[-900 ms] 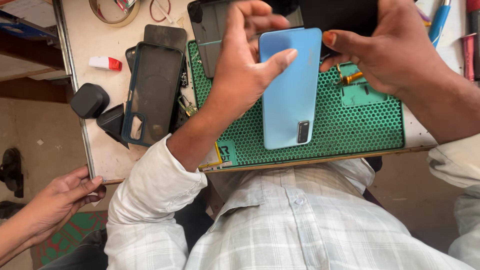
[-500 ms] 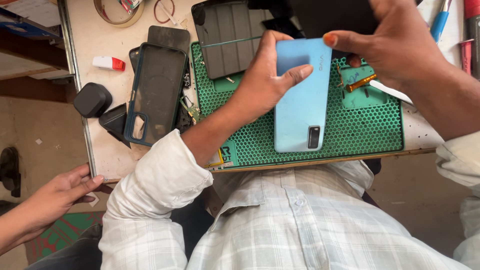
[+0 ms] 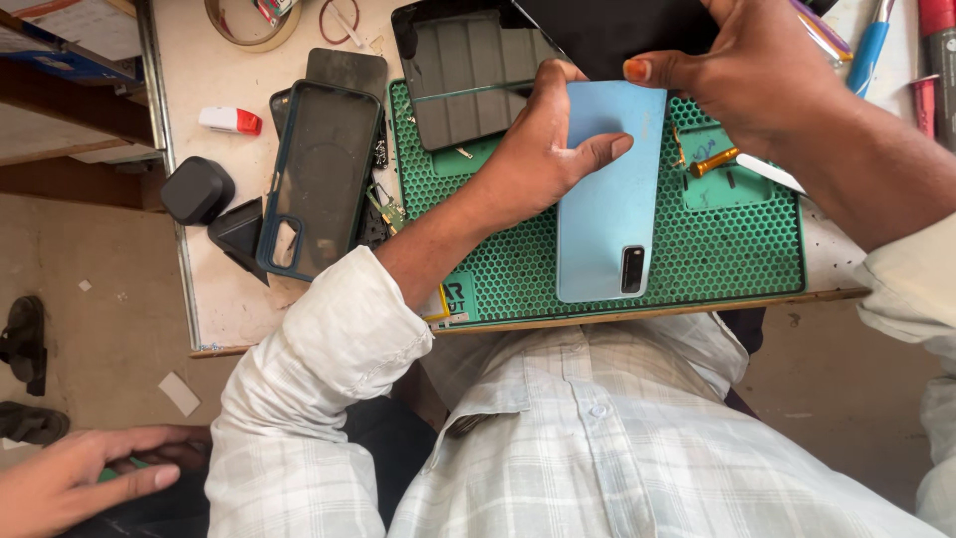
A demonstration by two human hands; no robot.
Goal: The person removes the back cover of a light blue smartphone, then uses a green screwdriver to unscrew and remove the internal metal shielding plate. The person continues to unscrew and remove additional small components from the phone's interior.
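Both hands grip the light-blue phone (image 3: pixel 607 189): my left hand (image 3: pixel 538 149) steadies, right hand (image 3: pixel 757 70) should pinch its top edge evenly

Both hands hold a light blue phone (image 3: pixel 607 199) over a green mat (image 3: pixel 727 249). The left hand (image 3: pixel 543 149) grips its left edge, the right hand (image 3: pixel 747 70) its top. A dark phone case (image 3: pixel 319 179) lies well to the left.

Light-blue phone (image 3: pixel 607 199), back up, camera end near, over green mat (image 3: pixel 737 249).
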